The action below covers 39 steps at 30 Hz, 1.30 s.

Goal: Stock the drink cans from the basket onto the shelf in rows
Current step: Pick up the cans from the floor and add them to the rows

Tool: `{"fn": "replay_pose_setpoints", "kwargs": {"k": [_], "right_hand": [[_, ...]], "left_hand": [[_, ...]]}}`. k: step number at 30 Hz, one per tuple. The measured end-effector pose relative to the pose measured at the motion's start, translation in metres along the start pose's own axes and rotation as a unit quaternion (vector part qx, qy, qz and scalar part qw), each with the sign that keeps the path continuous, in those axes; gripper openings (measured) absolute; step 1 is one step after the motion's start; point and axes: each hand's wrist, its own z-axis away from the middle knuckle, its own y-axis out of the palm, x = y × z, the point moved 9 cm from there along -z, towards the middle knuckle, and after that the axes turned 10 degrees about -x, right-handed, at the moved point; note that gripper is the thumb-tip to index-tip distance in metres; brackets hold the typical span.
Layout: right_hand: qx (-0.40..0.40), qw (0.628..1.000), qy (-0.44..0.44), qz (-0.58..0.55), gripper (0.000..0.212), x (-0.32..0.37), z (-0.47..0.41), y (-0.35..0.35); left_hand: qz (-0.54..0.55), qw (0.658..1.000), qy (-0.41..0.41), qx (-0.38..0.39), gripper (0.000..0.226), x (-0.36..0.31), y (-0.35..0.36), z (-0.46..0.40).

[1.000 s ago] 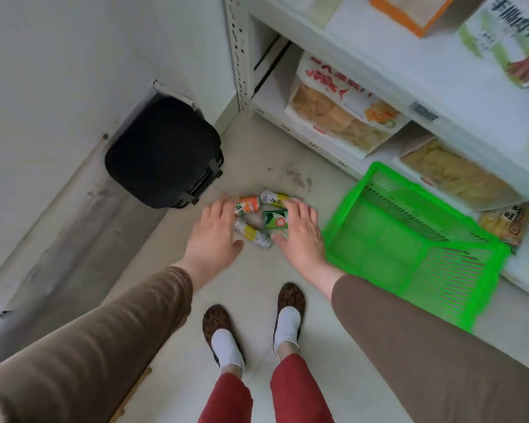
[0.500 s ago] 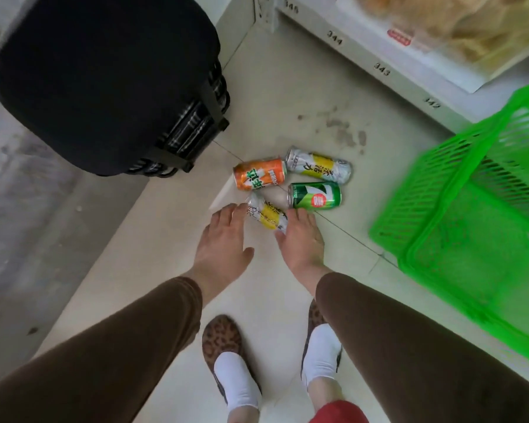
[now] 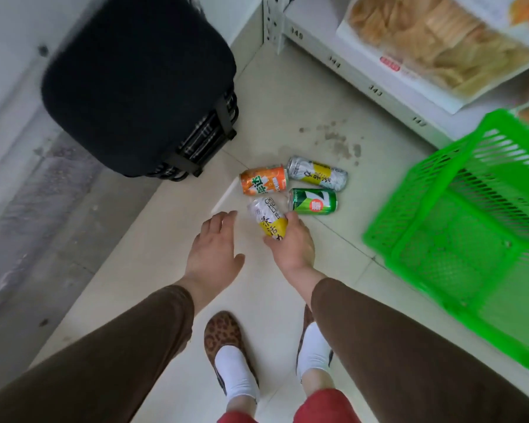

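A silver-and-yellow can (image 3: pixel 268 217) is gripped in the right hand (image 3: pixel 290 243) just above the floor (image 3: pixel 287 111), fingers curled round its lower end. The left hand (image 3: pixel 215 251) hovers beside it, fingers spread and holding nothing. An orange can (image 3: pixel 264 179), a second silver-and-yellow can (image 3: pixel 317 173) and a green can (image 3: pixel 313 201) lie on their sides close together. The green basket (image 3: pixel 458 227) sits tilted at right, below the shelf (image 3: pixel 379 87); a black stool (image 3: pixel 138 83) stands at left.

Green basket (image 3: pixel 458 227); orange can (image 3: pixel 264 179); leopard-print shoe (image 3: pixel 222 331)
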Motion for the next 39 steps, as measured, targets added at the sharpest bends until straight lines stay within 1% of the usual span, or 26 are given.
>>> {"fn": "replay_pose_setpoints", "kwargs": {"k": [2, 5, 9, 12, 16, 18, 21, 23, 26, 32, 35, 39], "right_hand": [[-0.031, 0.996, 0.010, -0.080, 0.055, 0.022, 0.014, -0.056], [-0.072, 0.980, 0.009, -0.188, 0.049, 0.065, 0.034, -0.156], [-0.122, 0.953, -0.018, -0.277, 0.051, 0.140, 0.067, -0.304], [-0.160, 0.932, -0.056, -0.320, 0.045, 0.200, 0.104, -0.414], [-0.215, 0.907, -0.106, -0.347, 0.046, 0.268, 0.162, -0.549], [-0.240, 0.894, -0.119, -0.359, 0.051, 0.290, 0.188, -0.604], [-0.295, 0.875, -0.138, -0.358, 0.062, 0.307, 0.224, -0.678], [-0.319, 0.861, -0.150, -0.368, 0.059, 0.308, 0.242, -0.719], [-0.343, 0.847, -0.151, -0.378, 0.056, 0.293, 0.256, -0.773], [-0.384, 0.834, -0.112, -0.381, 0.054, 0.224, 0.237, -0.877], [-0.393, 0.829, -0.088, -0.388, 0.052, 0.178, 0.213, -0.922], [-0.396, 0.828, -0.057, -0.393, 0.051, 0.123, 0.172, -0.972]], "left_hand": [[0.015, 1.000, 0.000, -0.012, 0.084, -0.026, -0.040, 0.014], [0.044, 0.998, 0.023, -0.048, 0.083, -0.079, -0.118, 0.034], [0.072, 0.988, 0.078, -0.114, 0.083, -0.159, -0.246, 0.061], [0.085, 0.975, 0.123, -0.166, 0.086, -0.219, -0.348, 0.090], [0.090, 0.955, 0.183, -0.215, 0.091, -0.294, -0.471, 0.135], [0.095, 0.941, 0.222, -0.239, 0.089, -0.330, -0.521, 0.159], [0.099, 0.920, 0.269, -0.267, 0.086, -0.378, -0.576, 0.192], [0.097, 0.905, 0.300, -0.284, 0.087, -0.409, -0.599, 0.211], [0.089, 0.889, 0.347, -0.285, 0.089, -0.461, -0.613, 0.233], [0.076, 0.866, 0.407, -0.281, 0.090, -0.583, -0.602, 0.248], [0.074, 0.864, 0.419, -0.269, 0.089, -0.651, -0.586, 0.247], [0.072, 0.883, 0.399, -0.236, 0.090, -0.727, -0.564, 0.232]]}}
